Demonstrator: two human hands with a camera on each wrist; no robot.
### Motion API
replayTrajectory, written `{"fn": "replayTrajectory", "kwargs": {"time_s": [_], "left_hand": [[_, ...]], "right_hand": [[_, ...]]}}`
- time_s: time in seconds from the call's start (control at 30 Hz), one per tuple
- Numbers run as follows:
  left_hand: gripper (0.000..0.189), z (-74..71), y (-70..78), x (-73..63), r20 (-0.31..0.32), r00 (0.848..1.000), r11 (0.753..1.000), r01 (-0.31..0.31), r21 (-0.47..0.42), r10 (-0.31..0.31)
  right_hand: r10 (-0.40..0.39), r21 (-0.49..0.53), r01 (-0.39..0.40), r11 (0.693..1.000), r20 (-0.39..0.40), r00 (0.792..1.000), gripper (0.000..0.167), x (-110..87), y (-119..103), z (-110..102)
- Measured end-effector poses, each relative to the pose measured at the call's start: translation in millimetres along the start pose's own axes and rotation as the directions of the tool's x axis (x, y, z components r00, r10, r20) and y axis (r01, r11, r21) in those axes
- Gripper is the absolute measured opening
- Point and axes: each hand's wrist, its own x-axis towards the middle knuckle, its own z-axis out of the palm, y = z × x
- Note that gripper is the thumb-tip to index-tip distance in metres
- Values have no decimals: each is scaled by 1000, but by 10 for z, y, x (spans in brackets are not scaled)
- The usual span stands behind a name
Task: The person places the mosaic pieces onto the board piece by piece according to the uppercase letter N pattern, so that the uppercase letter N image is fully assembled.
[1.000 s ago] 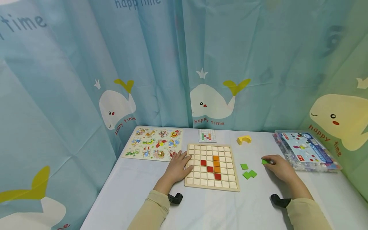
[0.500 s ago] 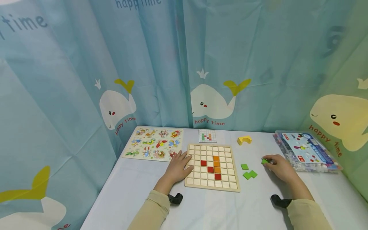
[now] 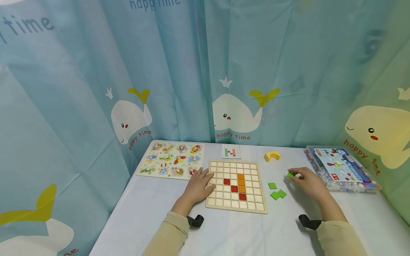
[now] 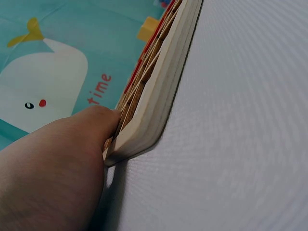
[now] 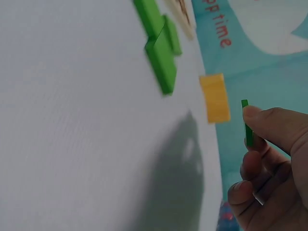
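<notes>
My left hand (image 3: 197, 186) rests over the left edge of a wooden grid board (image 3: 221, 205), fingers extended and thumb on its near side. On the board lie several red tiles (image 3: 226, 181) and a column of orange tiles (image 3: 241, 182). Held up off the table, a green square tile (image 5: 247, 123) is pinched between thumb and fingertip of my right hand (image 3: 308, 183). To the left of that hand, three more green tiles (image 3: 275, 195) lie on the white cloth, two of them touching.
A small pattern card (image 3: 231, 151) lies behind the board. A yellow arch block (image 3: 272, 155) stands at the back. An insect puzzle board (image 3: 171, 160) lies to the left, and a clear plastic case (image 3: 342, 169) to the right. A whale-print curtain (image 3: 179, 71) closes off the back.
My right hand has risen and shifted slightly left with the green tile in its pinch. The left hand stays where it was on the board.
</notes>
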Motion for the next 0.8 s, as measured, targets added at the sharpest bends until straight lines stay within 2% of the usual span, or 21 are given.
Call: {"fn": "replayTrajectory", "kwargs": {"time_s": [0.17, 0.37, 0.8], "left_hand": [[59, 2, -1, -4, 0, 1000, 1000, 1, 1, -1], [59, 5, -5, -7, -1, 1000, 1000, 0, 3, 0], [59, -25, 11, -22, 3, 1000, 1000, 0, -6, 0]], "right_hand": [[-20, 18, 20, 1000, -18, 1000, 42, 50, -206, 36], [-80, 29, 81, 996, -41, 996, 41, 125, -440, 140], [-171, 70, 172, 983, -19, 985, 35, 246, -922, 383]]}}
